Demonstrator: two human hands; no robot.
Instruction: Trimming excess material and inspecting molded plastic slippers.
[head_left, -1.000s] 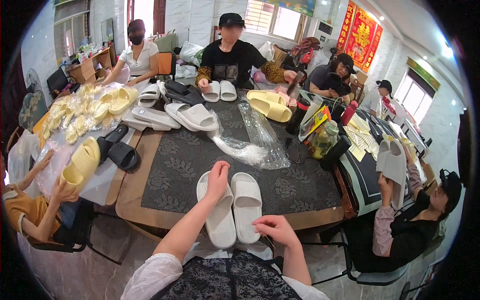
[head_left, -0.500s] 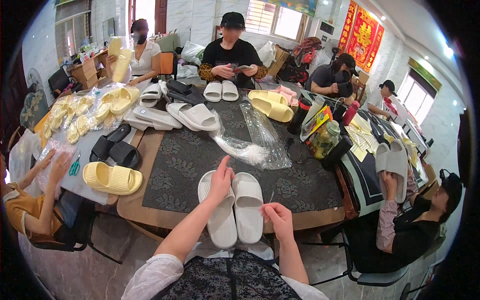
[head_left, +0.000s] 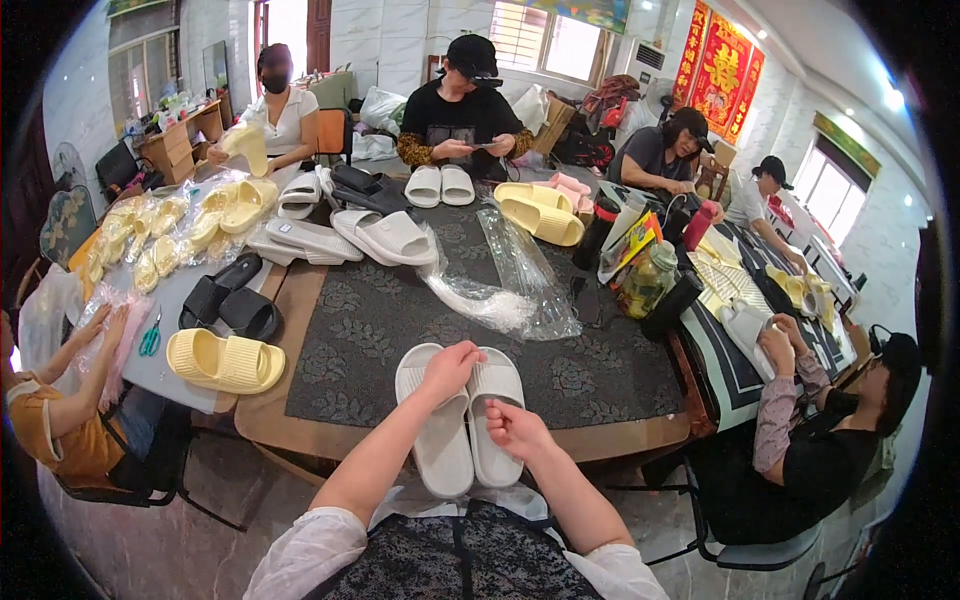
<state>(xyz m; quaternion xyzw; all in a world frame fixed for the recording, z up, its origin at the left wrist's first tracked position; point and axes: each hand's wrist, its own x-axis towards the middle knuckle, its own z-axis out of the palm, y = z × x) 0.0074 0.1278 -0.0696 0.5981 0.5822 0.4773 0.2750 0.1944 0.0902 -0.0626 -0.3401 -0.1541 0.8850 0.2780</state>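
- Head view shows the left hand (head_left: pixel 452 365) lying on the toe ends of a pair of white slide sandals (head_left: pixel 458 415), fingers spread loosely over both, not clamped.
- Right hand (head_left: pixel 515 428) sits at the near right edge of the right sandal, fingers curled together against its side; whether they pinch the sole I cannot tell.
- Compared with a second ago, both hands have drawn in over the pair, and the sandals now lie side by side, squared up at the near edge of the tabletop (head_left: pixel 600 380); I judge the pair is being aligned.
- At left, a yellow sandal pair (head_left: pixel 225 360) has come down flat beside a co-worker.
- Clear plastic bags (head_left: pixel 510 290) lie crumpled at mid-table.
- Bagged yellow sandals (head_left: pixel 150 240) are heaped far left.
- Red hanging banner (head_left: pixel 722 70) with gold characters hangs on the far right wall.
- Cardboard boxes (head_left: pixel 175 140) stand far left.
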